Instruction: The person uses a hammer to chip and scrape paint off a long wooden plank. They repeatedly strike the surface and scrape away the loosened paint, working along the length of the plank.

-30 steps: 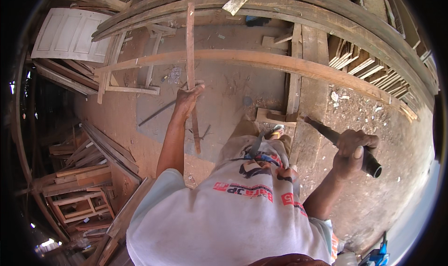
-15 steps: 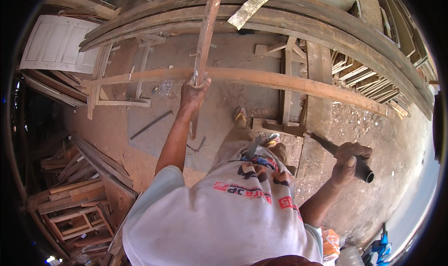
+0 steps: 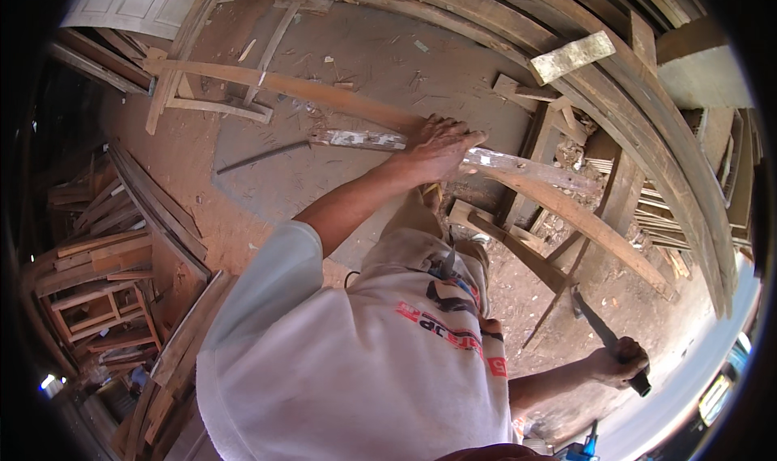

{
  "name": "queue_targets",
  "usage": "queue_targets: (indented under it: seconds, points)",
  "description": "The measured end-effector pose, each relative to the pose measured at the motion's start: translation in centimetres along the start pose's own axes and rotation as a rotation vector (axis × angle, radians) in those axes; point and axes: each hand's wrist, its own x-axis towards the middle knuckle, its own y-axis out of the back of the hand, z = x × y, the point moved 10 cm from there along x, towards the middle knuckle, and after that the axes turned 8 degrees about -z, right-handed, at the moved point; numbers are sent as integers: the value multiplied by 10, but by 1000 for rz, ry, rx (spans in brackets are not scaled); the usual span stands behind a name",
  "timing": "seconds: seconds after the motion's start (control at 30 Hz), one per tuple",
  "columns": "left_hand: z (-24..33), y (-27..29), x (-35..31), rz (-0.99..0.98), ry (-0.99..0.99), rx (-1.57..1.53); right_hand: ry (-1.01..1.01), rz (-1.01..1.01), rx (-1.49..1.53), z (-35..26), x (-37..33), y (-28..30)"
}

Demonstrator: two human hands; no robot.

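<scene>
My left hand [image 3: 441, 147] is wrapped around a worn wooden bar [image 3: 538, 169] with patches of white paint. The bar lies lengthwise, left to right, over a long reddish plank [image 3: 332, 93], which spans two wooden trestles [image 3: 222, 107]. Whether the bar touches the plank under my fingers is hidden. Off to the right, my right hand [image 3: 622, 364] grips a dark tool [image 3: 597, 323] with a tube-like handle and a long narrow front part. The tool is held low and apart from the wood; its exact kind does not show.
Long thick boards [image 3: 502, 36] curve across the far side, with a short pale wood block [image 3: 573, 57] on them. Scrap wood and frames [image 3: 105, 307] are heaped at the left. A dark rod [image 3: 263, 158] lies on the floor. A white panelled door [image 3: 129, 4] stands far left.
The bar has swung from pointing away from me to lying crosswise, and my left hand has moved right with it. My right hand has dropped lower with the tool. The view has shifted.
</scene>
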Motion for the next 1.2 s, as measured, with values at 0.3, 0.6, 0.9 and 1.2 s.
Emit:
queue_targets:
  seconds: [0.3, 0.6, 0.9, 1.2]
  points:
    - [-3, 22, 7, -144, -43, -41, 51, 54, -49, -1, -10, 6]
    - [-17, 31, 44, -500, 56, -104, -28, -24, 55, 1, -25, 12]
    - [-38, 28, 46, -235, -37, -250, -13, -64, 24, 2, -27, 12]
    - [-41, 72, 11, -20, -191, 275, -11, 11, -71, 2, -13, 2]
